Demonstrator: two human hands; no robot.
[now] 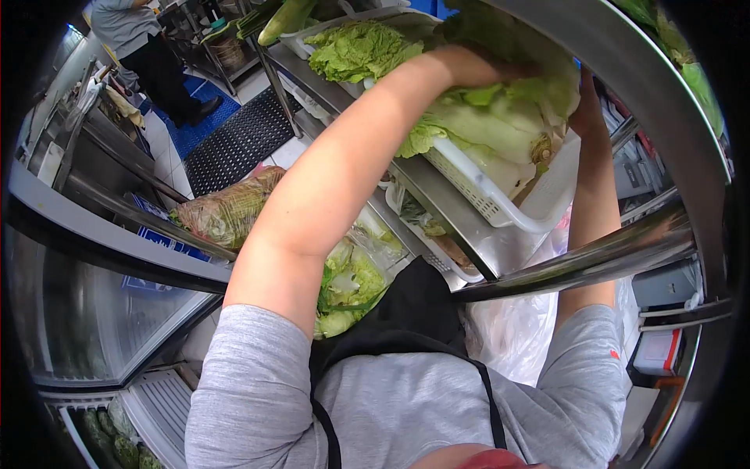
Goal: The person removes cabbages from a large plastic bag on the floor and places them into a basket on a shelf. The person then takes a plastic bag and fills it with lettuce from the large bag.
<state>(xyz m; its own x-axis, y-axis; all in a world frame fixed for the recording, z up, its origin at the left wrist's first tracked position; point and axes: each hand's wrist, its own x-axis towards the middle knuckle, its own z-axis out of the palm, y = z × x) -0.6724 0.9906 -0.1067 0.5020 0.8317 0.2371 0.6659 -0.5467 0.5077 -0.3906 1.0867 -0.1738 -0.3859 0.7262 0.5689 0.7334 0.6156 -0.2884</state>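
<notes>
My left arm reaches across to a large head of leafy greens [500,129] in a white perforated basket [484,187]. My left hand [488,69] is against the top of the leaves, which hide its fingers. On the far right side of the same greens is my right hand [586,109], its fingers hidden behind the leaves and the basket's side. Looser crinkled green leaves [359,51] lie at the left end of the basket.
Steel bars [594,254] and a curved frame surround my arms. Below are wrapped vegetables [230,207], bagged greens [348,281] and clear plastic [512,332]. Another person [141,47] stands at upper left beside a black mat [238,141]. Dark green vegetables [117,438] fill a lower-left crate.
</notes>
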